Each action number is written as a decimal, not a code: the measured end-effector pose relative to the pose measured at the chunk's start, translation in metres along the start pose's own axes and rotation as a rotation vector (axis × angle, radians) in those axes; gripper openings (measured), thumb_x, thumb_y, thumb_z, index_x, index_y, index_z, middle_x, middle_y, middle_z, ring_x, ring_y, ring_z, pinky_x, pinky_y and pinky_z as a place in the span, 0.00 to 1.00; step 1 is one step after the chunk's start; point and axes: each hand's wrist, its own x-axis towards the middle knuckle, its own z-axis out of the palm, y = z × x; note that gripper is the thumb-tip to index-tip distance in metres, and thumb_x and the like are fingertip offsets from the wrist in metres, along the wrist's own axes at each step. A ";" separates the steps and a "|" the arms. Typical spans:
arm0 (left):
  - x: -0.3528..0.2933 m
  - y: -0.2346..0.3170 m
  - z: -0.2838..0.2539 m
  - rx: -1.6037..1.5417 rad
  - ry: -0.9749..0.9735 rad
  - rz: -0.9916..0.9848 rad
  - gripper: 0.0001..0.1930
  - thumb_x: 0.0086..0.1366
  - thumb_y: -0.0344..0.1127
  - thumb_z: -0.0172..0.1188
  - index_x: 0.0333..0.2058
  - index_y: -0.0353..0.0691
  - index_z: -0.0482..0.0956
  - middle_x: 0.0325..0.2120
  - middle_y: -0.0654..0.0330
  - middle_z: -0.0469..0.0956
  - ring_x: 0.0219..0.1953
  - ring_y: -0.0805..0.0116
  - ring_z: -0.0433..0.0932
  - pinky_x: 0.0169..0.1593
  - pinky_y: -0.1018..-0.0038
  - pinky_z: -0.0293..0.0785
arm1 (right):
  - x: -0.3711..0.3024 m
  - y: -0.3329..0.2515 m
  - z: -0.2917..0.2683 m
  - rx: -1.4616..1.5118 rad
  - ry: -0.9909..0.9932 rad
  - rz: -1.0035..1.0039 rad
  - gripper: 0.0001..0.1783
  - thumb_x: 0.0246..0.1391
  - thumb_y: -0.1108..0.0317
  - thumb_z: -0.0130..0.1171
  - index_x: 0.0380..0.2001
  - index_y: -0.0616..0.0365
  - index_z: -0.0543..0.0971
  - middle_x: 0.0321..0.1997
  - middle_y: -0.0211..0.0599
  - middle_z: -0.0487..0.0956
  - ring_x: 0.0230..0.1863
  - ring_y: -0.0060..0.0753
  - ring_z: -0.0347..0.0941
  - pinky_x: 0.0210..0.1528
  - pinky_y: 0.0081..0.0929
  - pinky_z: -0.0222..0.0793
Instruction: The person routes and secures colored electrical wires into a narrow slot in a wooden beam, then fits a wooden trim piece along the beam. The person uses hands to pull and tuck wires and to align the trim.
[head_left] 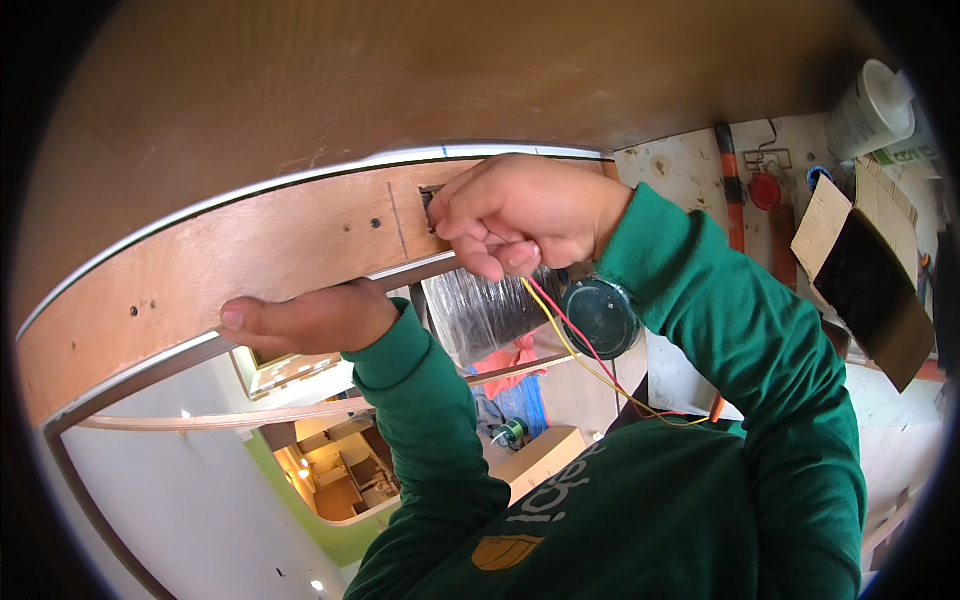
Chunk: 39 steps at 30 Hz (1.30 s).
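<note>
A long, pale wooden board (pixel 270 235) runs across the upper left, under a dark brown panel. My left hand (pixel 315 318) grips its lower edge, thumb lying along the face and the other fingers largely hidden. Close to the board's right end is a small cut-out (pixel 430 203) with something dark inside. My right hand (pixel 525 212) is closed beside it, fingertips at the opening. A yellow wire (pixel 547 312) and a red wire (pixel 580 340) trail from its curled fingers toward my chest, near an orange tip (pixel 717 407). What its thumb and forefinger pinch is hidden.
The brown panel (pixel 400 70) spans the top. At right are an orange-and-black tool handle (pixel 734 190), an open cardboard box (pixel 870 270) and white tubes (pixel 870 115). Below the board stand a dark green round container (pixel 600 318) and a plastic-wrapped bundle (pixel 480 315).
</note>
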 end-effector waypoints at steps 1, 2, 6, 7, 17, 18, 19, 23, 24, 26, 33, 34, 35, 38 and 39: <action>0.000 0.000 -0.001 0.005 0.031 -0.034 0.41 0.73 0.64 0.45 0.67 0.30 0.55 0.62 0.43 0.64 0.62 0.50 0.70 0.66 0.57 0.72 | -0.005 -0.002 0.007 -0.148 0.077 -0.050 0.10 0.64 0.71 0.52 0.40 0.66 0.79 0.18 0.39 0.77 0.13 0.17 0.60 0.15 0.18 0.52; 0.000 0.000 -0.003 0.029 0.047 -0.045 0.42 0.73 0.65 0.45 0.67 0.30 0.55 0.63 0.43 0.63 0.62 0.50 0.70 0.66 0.57 0.72 | -0.014 -0.002 0.013 -0.265 0.183 -0.101 0.11 0.64 0.71 0.52 0.42 0.66 0.79 0.19 0.37 0.77 0.14 0.16 0.61 0.17 0.18 0.53; 0.003 -0.003 -0.007 0.030 0.058 -0.040 0.47 0.72 0.67 0.49 0.71 0.30 0.51 0.66 0.42 0.59 0.65 0.50 0.68 0.68 0.58 0.68 | -0.044 -0.003 0.015 -0.574 0.521 -0.273 0.14 0.64 0.73 0.51 0.47 0.65 0.82 0.22 0.28 0.75 0.21 0.14 0.65 0.24 0.18 0.58; 0.006 -0.004 -0.007 0.039 0.074 -0.036 0.48 0.72 0.67 0.49 0.72 0.29 0.49 0.67 0.42 0.59 0.65 0.49 0.67 0.69 0.59 0.68 | -0.045 -0.002 0.011 -0.626 0.589 -0.328 0.14 0.64 0.74 0.51 0.48 0.64 0.83 0.23 0.26 0.75 0.24 0.14 0.66 0.25 0.18 0.59; 0.007 0.001 -0.004 -0.181 -0.004 -0.007 0.49 0.73 0.61 0.52 0.73 0.26 0.43 0.68 0.38 0.56 0.68 0.53 0.63 0.71 0.61 0.60 | -0.016 0.024 0.003 -1.779 0.623 -0.290 0.17 0.56 0.73 0.61 0.49 0.48 0.81 0.40 0.48 0.83 0.40 0.53 0.79 0.43 0.41 0.75; 0.009 0.000 -0.005 -0.191 -0.010 -0.007 0.49 0.73 0.61 0.52 0.73 0.26 0.44 0.68 0.38 0.57 0.68 0.53 0.63 0.71 0.61 0.60 | -0.014 0.025 0.005 -1.862 0.595 -0.338 0.16 0.57 0.72 0.61 0.49 0.48 0.81 0.41 0.48 0.83 0.39 0.54 0.79 0.43 0.42 0.76; 0.010 0.000 -0.005 -0.198 -0.024 0.013 0.48 0.73 0.61 0.52 0.73 0.26 0.44 0.68 0.39 0.57 0.68 0.53 0.63 0.71 0.61 0.60 | -0.014 0.023 0.006 -1.766 0.580 -0.325 0.15 0.59 0.70 0.60 0.50 0.49 0.81 0.40 0.47 0.83 0.39 0.52 0.80 0.42 0.40 0.76; 0.012 -0.006 -0.008 -0.221 -0.038 0.078 0.47 0.73 0.60 0.54 0.73 0.28 0.47 0.68 0.41 0.59 0.68 0.55 0.63 0.70 0.61 0.59 | -0.033 0.018 0.019 -1.036 0.625 -0.160 0.17 0.69 0.66 0.51 0.58 0.54 0.76 0.39 0.43 0.85 0.38 0.40 0.83 0.40 0.32 0.77; 0.012 -0.008 -0.008 -0.245 -0.049 0.089 0.47 0.73 0.60 0.54 0.73 0.28 0.46 0.68 0.42 0.59 0.68 0.56 0.63 0.71 0.61 0.59 | -0.042 0.022 0.025 -0.766 0.671 -0.068 0.19 0.72 0.66 0.48 0.62 0.55 0.73 0.39 0.42 0.85 0.38 0.36 0.83 0.40 0.30 0.77; 0.014 -0.012 -0.011 -0.289 -0.078 0.108 0.45 0.75 0.54 0.55 0.74 0.29 0.44 0.69 0.42 0.58 0.68 0.56 0.62 0.71 0.61 0.58 | -0.053 0.040 0.040 -0.492 0.676 -0.045 0.19 0.77 0.58 0.41 0.59 0.55 0.74 0.36 0.39 0.83 0.35 0.30 0.81 0.39 0.26 0.76; 0.013 -0.011 -0.009 -0.371 -0.090 0.118 0.44 0.76 0.49 0.55 0.74 0.27 0.41 0.70 0.40 0.55 0.70 0.55 0.61 0.72 0.61 0.58 | -0.050 0.037 0.044 -0.221 0.635 -0.138 0.14 0.71 0.59 0.54 0.43 0.59 0.80 0.25 0.28 0.74 0.21 0.18 0.65 0.23 0.22 0.59; 0.013 -0.010 -0.009 -0.369 -0.087 0.124 0.43 0.76 0.48 0.55 0.73 0.27 0.41 0.70 0.39 0.55 0.70 0.55 0.60 0.72 0.61 0.58 | -0.047 0.033 0.043 -0.433 0.692 -0.129 0.13 0.69 0.61 0.55 0.40 0.60 0.81 0.24 0.30 0.75 0.20 0.21 0.65 0.23 0.24 0.60; 0.013 -0.010 -0.009 -0.379 -0.090 0.134 0.43 0.76 0.48 0.54 0.73 0.26 0.41 0.70 0.39 0.55 0.70 0.55 0.60 0.72 0.61 0.58 | -0.044 0.031 0.042 -0.641 0.732 -0.135 0.12 0.67 0.63 0.57 0.37 0.61 0.82 0.23 0.32 0.76 0.20 0.24 0.66 0.23 0.26 0.61; 0.015 -0.011 -0.009 -0.345 -0.100 0.151 0.43 0.76 0.48 0.54 0.73 0.26 0.41 0.70 0.39 0.54 0.70 0.54 0.61 0.72 0.62 0.58 | -0.035 0.024 0.041 -1.224 0.761 -0.309 0.10 0.62 0.68 0.58 0.33 0.62 0.84 0.23 0.43 0.79 0.21 0.38 0.71 0.27 0.35 0.68; 0.014 -0.012 -0.010 -0.324 -0.096 0.154 0.43 0.76 0.48 0.54 0.73 0.26 0.41 0.70 0.39 0.54 0.70 0.54 0.61 0.72 0.62 0.59 | -0.033 0.024 0.042 -1.409 0.749 -0.394 0.10 0.61 0.69 0.58 0.31 0.62 0.85 0.23 0.48 0.80 0.22 0.44 0.74 0.28 0.38 0.71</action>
